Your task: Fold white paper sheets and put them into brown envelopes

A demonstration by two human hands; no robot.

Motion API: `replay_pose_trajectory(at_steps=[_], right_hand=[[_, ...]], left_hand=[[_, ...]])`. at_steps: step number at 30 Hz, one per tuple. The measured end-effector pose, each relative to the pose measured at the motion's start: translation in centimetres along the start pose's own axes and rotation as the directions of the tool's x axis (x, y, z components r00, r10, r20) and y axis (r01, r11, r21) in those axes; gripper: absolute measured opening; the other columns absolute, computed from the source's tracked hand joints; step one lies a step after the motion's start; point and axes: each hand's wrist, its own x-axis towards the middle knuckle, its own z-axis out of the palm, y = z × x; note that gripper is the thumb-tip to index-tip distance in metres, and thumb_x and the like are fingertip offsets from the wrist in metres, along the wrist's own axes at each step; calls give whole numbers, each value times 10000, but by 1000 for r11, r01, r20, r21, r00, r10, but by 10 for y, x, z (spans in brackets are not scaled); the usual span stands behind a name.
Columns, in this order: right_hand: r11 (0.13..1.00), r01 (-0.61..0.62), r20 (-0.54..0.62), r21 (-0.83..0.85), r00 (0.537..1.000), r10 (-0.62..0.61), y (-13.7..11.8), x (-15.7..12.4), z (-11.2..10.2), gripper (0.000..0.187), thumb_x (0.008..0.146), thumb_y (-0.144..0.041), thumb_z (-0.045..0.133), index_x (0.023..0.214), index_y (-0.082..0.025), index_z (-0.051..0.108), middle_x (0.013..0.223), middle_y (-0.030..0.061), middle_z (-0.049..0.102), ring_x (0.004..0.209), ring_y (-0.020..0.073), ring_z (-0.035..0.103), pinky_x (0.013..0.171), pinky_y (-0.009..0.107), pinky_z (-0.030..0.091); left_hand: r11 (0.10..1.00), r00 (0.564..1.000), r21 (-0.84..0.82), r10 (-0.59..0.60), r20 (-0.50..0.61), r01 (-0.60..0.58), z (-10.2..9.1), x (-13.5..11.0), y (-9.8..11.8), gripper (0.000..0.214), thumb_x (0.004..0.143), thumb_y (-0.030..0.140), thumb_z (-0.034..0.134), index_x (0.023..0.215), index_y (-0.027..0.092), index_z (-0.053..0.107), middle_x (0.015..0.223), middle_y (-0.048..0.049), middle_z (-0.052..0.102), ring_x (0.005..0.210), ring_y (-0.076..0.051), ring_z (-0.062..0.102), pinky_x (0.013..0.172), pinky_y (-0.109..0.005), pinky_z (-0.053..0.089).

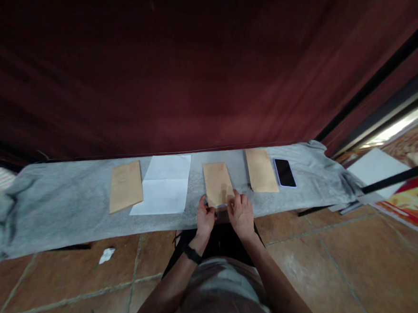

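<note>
A narrow table under a grey cloth (65, 213) runs across the view. Three brown envelopes lie on it: one at the left (126, 186), one in the middle (217, 183), one at the right (261, 169). My left hand (205, 219) pinches the near left corner of the middle envelope. My right hand (241, 212) rests with bent fingers on its near right edge, where a pale strip shows. A white creased sheet of paper (164, 184) lies between the left and middle envelopes.
A black phone (285, 173) lies face up beside the right envelope. A dark red curtain (186, 69) hangs right behind the table. A crumpled white scrap (106, 254) is on the tiled floor. White board (375, 167) and colourful prints (411, 199) lie at the right.
</note>
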Motion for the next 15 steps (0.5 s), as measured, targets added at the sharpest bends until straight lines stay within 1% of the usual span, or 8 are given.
replay_pose_trajectory(at_steps=[1, 3, 4, 5, 8, 10, 13, 15], right_hand=[[988, 124, 38, -89, 992, -121, 2, 0, 1, 499, 966, -316, 528, 1449, -199, 484, 1376, 189, 582, 1288, 344, 530, 1086, 554, 399], [934, 316, 155, -166, 944, -291, 7, 0, 5, 516, 995, -309, 484, 1505, -249, 425, 1525, 135, 471, 1405, 317, 425, 1153, 543, 328], [907, 377, 205, -185, 918, -339, 11, -1, 8, 531, 1003, -310, 474, 1526, -267, 394, 1565, 110, 428, 1436, 302, 391, 1172, 533, 304], [888, 413, 238, -203, 900, -365, 14, -1, 11, 544, 1009, -308, 465, 1543, -275, 367, 1586, 97, 401, 1450, 290, 375, 1184, 524, 287], [860, 445, 269, -249, 885, -380, 23, -3, 16, 576, 1012, -302, 458, 1569, -272, 317, 1607, 91, 363, 1462, 273, 365, 1199, 510, 261], [850, 457, 275, -261, 880, -388, 26, -5, 17, 584, 1007, -310, 474, 1568, -277, 318, 1613, 83, 350, 1466, 274, 361, 1204, 513, 252], [845, 466, 284, -261, 874, -394, 25, -6, 17, 568, 1001, -322, 500, 1550, -282, 361, 1599, 76, 374, 1456, 284, 378, 1207, 531, 240], [851, 460, 282, -254, 877, -390, 24, -6, 17, 556, 1001, -312, 503, 1542, -271, 379, 1588, 78, 392, 1444, 284, 397, 1208, 531, 243]], left_hand=[[1000, 1000, 2, 2, 4, -2, 0, 0, 0, 655, 748, 87, 610, 1380, 187, 469, 679, 72, 595, 401, -57, 477, 405, -163, 369], [1000, 1000, 12, 1, 9, -2, 0, 1, 1, 665, 754, 91, 611, 1394, 188, 460, 688, 62, 614, 394, -63, 482, 398, -172, 374], [1000, 1000, 18, -1, 2, 1, 0, 1, 3, 667, 753, 89, 614, 1395, 188, 463, 686, 58, 619, 390, -67, 484, 393, -176, 374], [1000, 1000, 22, -5, -8, 5, 0, 0, 4, 667, 748, 87, 620, 1390, 187, 470, 679, 57, 622, 386, -71, 486, 388, -180, 372], [1000, 1000, 17, -5, -24, 6, -1, -1, 7, 656, 732, 88, 641, 1365, 191, 501, 656, 58, 623, 383, -81, 492, 381, -186, 363], [1000, 1000, 22, -8, 4, 8, -3, -2, 8, 646, 730, 97, 648, 1355, 192, 514, 654, 54, 630, 382, -85, 496, 382, -191, 364], [996, 999, 94, -6, 43, 2, -9, -1, 9, 653, 728, 119, 666, 1361, 186, 518, 633, 60, 620, 381, -94, 500, 384, -195, 359], [988, 999, 156, 8, 42, -15, -13, 0, 11, 669, 726, 133, 684, 1372, 175, 517, 597, 68, 597, 380, -101, 497, 391, -200, 353]])
